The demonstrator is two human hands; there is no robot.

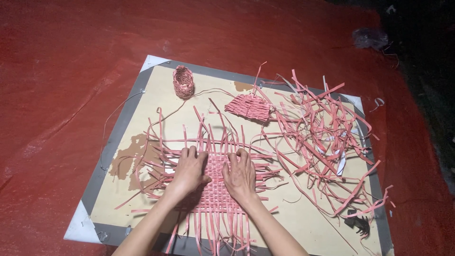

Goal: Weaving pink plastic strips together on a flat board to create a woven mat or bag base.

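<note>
Pink strips, flat and narrow, are woven into one square mat (215, 182) that lies at the near middle of a tan board (303, 218). The weave is a tight checker of crossing strips in the centre, and loose unwoven ends stick out from all four sides, the near ends reaching over the board's grey edge.

Two bare hands rest on the mat, side by side and nearly touching. The left hand (187, 170) lies flat, palm down, on the mat's left part, fingers stretched toward the far edge. The right hand (241, 175) lies flat in the same way on the right part. Both are spread open and press down on the weave; neither has closed around a strip.

Beyond the mat, toward the far side of the board, lies one smaller woven piece (250, 107), also pink, with loose ends. At the far left corner stands one small woven basket (183, 81), round and upright. To the right of the mat, a large loose pile of pink strips (322, 137) is tangled across the board, with a few white strips among them. One small dark object (356, 221) sits near the board's right near corner; what it is cannot be told.

The board has brown patches at its left and rests on a red sheet (57, 95) that covers the ground.
</note>
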